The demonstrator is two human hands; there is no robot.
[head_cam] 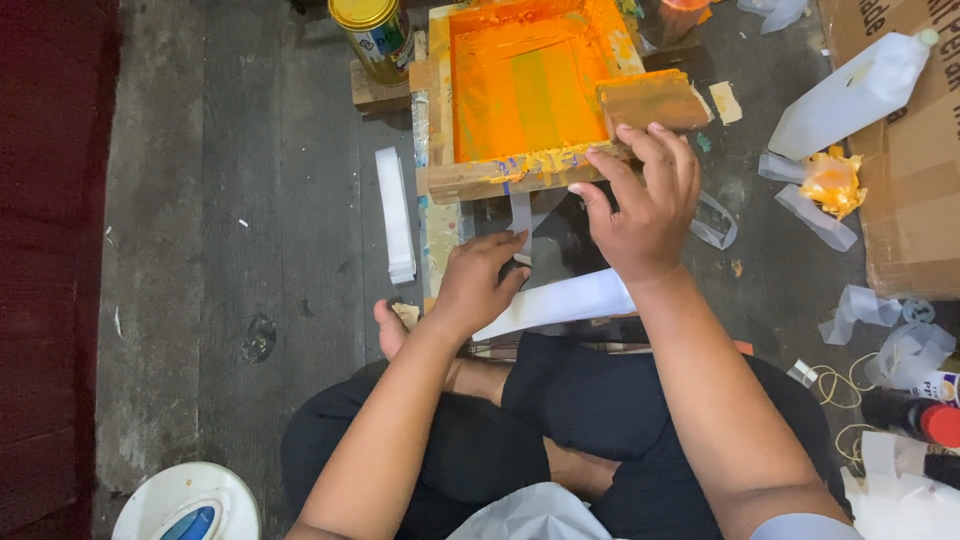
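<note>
Two bare hands worked at the near edge of a wooden printing frame (500, 178) that lay on the grey floor (230, 250) in front of a seated person's crossed legs. The frame's mesh was flooded with orange ink, and a wooden squeegee (652, 100) smeared in the same colour rested across its right side. The right hand (645, 205) gripped the frame's near rail at the right end, fingers curled over the top of the wood and the thumb pointing left beneath it, so that this edge seemed lifted slightly off the dark base below. The left hand (478, 280) reached under that raised edge, its fingers pressed down flat on a white strip (560, 303) that ran from beneath the frame toward the person's right knee; whether it pinched the strip or only pressed on it could not be told.

A stack of white strips (396, 215) lay on the floor just left of the frame. A yellow-lidded can (372, 35) stood at the frame's far left corner. To the right, well apart from the hands, a white plastic bottle (850, 95) leaned against a cardboard box (915, 180), with a crumpled orange-stained rag (832, 182) beside it and loose curled strips scattered near. A white round lid (185, 500) sat at the lower left.
</note>
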